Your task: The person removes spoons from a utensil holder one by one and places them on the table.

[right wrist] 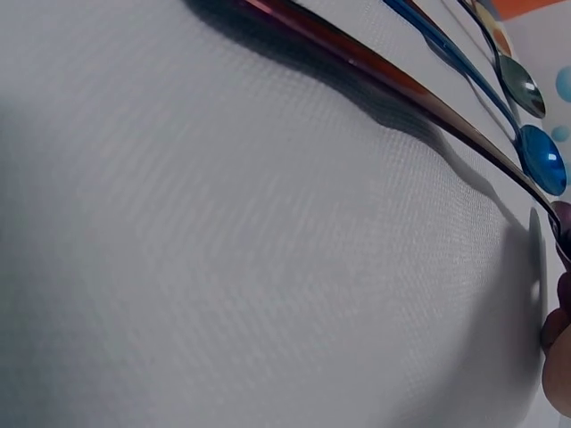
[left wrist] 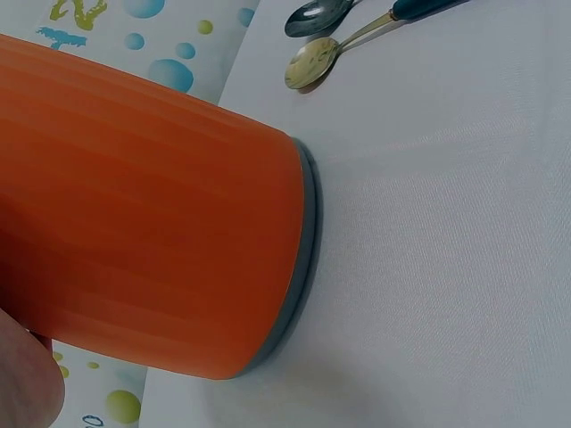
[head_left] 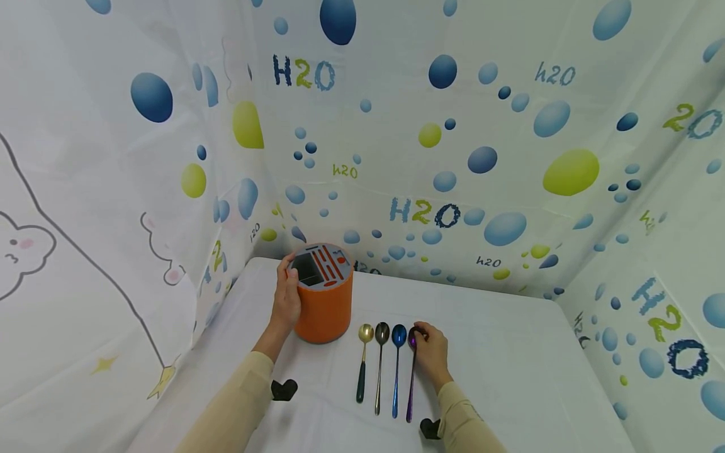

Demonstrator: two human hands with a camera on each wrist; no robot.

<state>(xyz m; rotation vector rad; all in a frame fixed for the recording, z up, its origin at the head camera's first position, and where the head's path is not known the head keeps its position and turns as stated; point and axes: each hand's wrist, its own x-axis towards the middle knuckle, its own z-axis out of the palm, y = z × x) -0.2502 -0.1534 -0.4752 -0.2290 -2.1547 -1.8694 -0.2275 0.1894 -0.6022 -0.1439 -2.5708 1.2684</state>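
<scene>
My left hand (head_left: pixel 287 303) grips the left side of an orange utensil holder (head_left: pixel 325 316), a round canister with a grey slotted top. In the left wrist view, the holder's smooth orange wall and grey base rim stand on the white cloth. At the right end of a row of long-handled spoons, my right hand (head_left: pixel 433 353) pinches a purple spoon (head_left: pixel 411 385) by its bowl. Beside it lie a blue spoon (head_left: pixel 396 371), a dark grey spoon (head_left: pixel 379 368) and a gold spoon with a dark green handle (head_left: pixel 362 368). The right fingertips are partly cut off in the right wrist view.
A white cloth (head_left: pixel 510 371) covers the table. Sheets printed with bubbles and "H2O" (head_left: pixel 408 126) hang behind and at both sides. Dark heart shapes (head_left: pixel 284 390) show near the sleeves.
</scene>
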